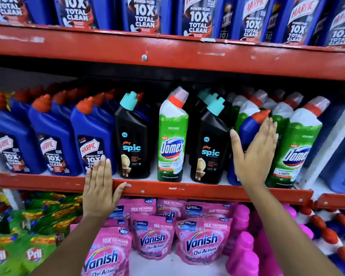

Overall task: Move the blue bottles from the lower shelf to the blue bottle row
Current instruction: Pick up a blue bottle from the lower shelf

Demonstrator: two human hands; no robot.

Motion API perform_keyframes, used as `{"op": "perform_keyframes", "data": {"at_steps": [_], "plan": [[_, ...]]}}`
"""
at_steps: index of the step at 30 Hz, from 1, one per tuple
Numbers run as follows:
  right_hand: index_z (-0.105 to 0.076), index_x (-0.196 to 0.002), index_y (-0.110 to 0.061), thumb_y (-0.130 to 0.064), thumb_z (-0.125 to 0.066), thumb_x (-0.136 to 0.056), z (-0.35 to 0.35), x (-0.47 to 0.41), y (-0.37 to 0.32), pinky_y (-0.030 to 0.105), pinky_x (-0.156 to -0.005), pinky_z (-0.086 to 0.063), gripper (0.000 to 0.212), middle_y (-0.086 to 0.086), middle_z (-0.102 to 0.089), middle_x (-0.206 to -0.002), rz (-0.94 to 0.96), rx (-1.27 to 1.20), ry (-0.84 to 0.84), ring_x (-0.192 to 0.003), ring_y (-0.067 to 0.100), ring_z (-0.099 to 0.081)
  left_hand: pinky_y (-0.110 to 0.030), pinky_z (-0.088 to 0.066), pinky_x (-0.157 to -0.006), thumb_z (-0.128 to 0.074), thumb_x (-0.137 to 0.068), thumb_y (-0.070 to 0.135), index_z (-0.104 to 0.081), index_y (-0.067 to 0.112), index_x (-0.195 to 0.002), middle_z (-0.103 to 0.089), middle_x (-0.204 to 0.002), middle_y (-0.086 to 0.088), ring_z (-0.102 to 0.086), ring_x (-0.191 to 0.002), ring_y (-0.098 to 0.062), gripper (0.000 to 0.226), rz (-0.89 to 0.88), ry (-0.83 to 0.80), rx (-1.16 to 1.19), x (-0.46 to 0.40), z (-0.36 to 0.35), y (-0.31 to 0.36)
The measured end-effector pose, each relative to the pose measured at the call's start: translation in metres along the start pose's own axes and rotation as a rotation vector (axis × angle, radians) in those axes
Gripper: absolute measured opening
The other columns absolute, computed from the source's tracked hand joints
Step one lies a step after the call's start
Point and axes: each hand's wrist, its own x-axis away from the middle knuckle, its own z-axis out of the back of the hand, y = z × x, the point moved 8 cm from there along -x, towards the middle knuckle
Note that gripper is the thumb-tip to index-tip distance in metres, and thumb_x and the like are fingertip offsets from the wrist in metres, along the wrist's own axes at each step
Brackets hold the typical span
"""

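On the middle shelf, a row of blue Harpic bottles (92, 136) with red caps fills the left side. One stray blue bottle (247, 128) with a red cap stands further right, among green Domex bottles (295, 148). My right hand (253, 154) lies flat against the front of this stray bottle, fingers straight and together, thumb spread; it does not grip the bottle. My left hand (100, 186) rests open on the red shelf edge (167, 188), fingertips touching the nearest Harpic bottle of the row.
Black Spic bottles (132, 140) (209, 148) and a green Domex bottle (172, 140) stand between the blue row and the stray bottle. Larger Harpic bottles (195, 14) line the top shelf. Pink Vanish pouches (153, 238), pink bottles (243, 253) and green Pril packs (34, 253) lie below.
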Motion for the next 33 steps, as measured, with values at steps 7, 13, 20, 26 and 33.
{"op": "perform_keyframes", "data": {"at_steps": [7,13,20,26,33], "plan": [[-0.047,-0.127,0.006,-0.059,-0.048,-0.091,-0.006,-0.017,0.023,0.049,-0.102,-0.039,0.074,0.026,-0.059,-0.120,-0.060,0.018,0.053,-0.115,0.041,-0.052,-0.041,-0.007,-0.122,-0.019,-0.104,0.051,-0.011,0.004,-0.154,-0.006,-0.162,-0.008,-0.008,-0.150,-0.025,0.069,-0.014,0.113,-0.013,0.002,-0.001,-0.001],[-0.051,-0.109,0.008,-0.054,-0.045,-0.094,0.004,-0.016,0.015,0.044,-0.086,-0.038,0.064,0.025,-0.057,-0.100,0.009,0.033,0.078,-0.095,0.040,-0.054,-0.041,-0.007,-0.122,-0.020,-0.105,0.049,-0.012,0.004,-0.154,-0.007,-0.162,-0.009,-0.008,-0.150,-0.025,0.067,-0.026,0.150,-0.033,0.001,0.000,0.000],[-0.050,-0.114,0.011,-0.050,-0.050,-0.096,0.045,0.005,-0.034,0.050,-0.093,-0.042,0.064,0.025,-0.056,-0.107,0.091,-0.082,0.189,-0.100,0.036,-0.051,-0.042,-0.008,-0.122,-0.021,-0.105,0.048,-0.013,0.003,-0.154,-0.008,-0.162,-0.010,-0.009,-0.149,-0.026,0.067,-0.037,0.162,-0.037,0.001,0.000,0.001],[-0.050,-0.103,0.008,-0.058,-0.046,-0.094,0.049,0.068,-0.059,0.032,-0.084,-0.036,0.066,0.010,-0.047,-0.094,0.004,-0.243,0.072,-0.089,0.020,-0.043,-0.041,-0.007,-0.122,-0.024,-0.105,0.048,-0.016,0.000,-0.153,-0.008,-0.162,-0.010,-0.008,-0.150,-0.025,0.068,-0.052,0.169,-0.037,0.002,0.001,0.001],[-0.048,-0.097,-0.025,-0.051,-0.064,-0.085,-0.013,0.181,-0.036,0.031,-0.070,-0.041,0.033,-0.007,-0.049,-0.084,-0.205,-0.364,-0.291,-0.078,0.017,-0.048,-0.040,-0.007,-0.122,-0.023,-0.104,0.049,-0.018,0.001,-0.152,-0.007,-0.162,-0.007,-0.008,-0.150,-0.023,0.068,-0.060,0.180,-0.057,0.003,-0.001,0.001]]}}
